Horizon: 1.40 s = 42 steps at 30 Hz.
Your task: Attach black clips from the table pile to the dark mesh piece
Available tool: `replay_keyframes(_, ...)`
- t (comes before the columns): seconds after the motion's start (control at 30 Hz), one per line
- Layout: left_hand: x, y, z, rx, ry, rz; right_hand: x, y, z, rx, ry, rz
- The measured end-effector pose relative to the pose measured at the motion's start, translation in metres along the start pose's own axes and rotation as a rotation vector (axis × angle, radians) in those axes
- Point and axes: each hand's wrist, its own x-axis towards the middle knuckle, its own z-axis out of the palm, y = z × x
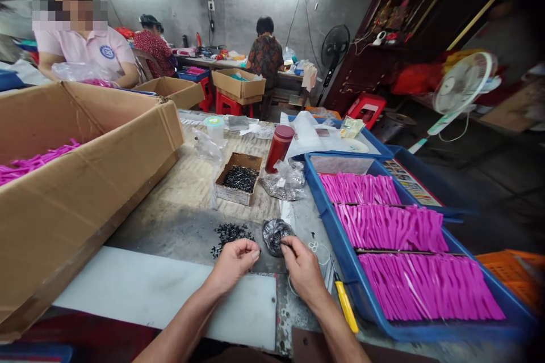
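My left hand [237, 261] is closed in a pinch, with a tiny dark bit at its fingertips, too small to name. Just behind it lies a loose pile of small black plastic parts [230, 236]. My right hand [304, 266] pinches with thumb and forefinger at the near right edge of a clear plastic bag [275, 232] of black pieces. Whether those fingers grip the bag or a small dark piece in front of it cannot be made out. A yellow-handled tool [347, 306] rests to the right of my right forearm, by a loop of pale cord [320, 250].
At right, a blue tray [336, 244] holds rows of magenta plastic pieces [426, 283]. A big cardboard box [85, 181] flanks the left. Farther back stand a small box [233, 195] of dark bits and a red cylinder [279, 149]. Several people sit beyond.
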Motion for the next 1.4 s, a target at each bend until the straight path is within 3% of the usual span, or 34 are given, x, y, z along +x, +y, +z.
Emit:
replay_keyframes(0.23, -0.003, 0.001, 0.009, -0.081, -0.038, -0.024, -0.009, -0.008, 0.004, 0.563, -0.029, 0.236)
replay_keyframes(0.4, -0.003, -0.004, 0.015, -0.173, -0.042, -0.013, -0.014, -0.012, 0.006, 0.721, -0.062, 0.306)
replay_keyframes(0.57, -0.004, -0.009, 0.018, -0.286, -0.037, -0.026, -0.02, -0.015, 0.012, 0.819, -0.074, 0.286)
replay_keyframes(1.4, -0.009, -0.012, 0.02, -0.344, -0.062, -0.066, -0.027, -0.01, 0.015, 0.684, -0.067, 0.212)
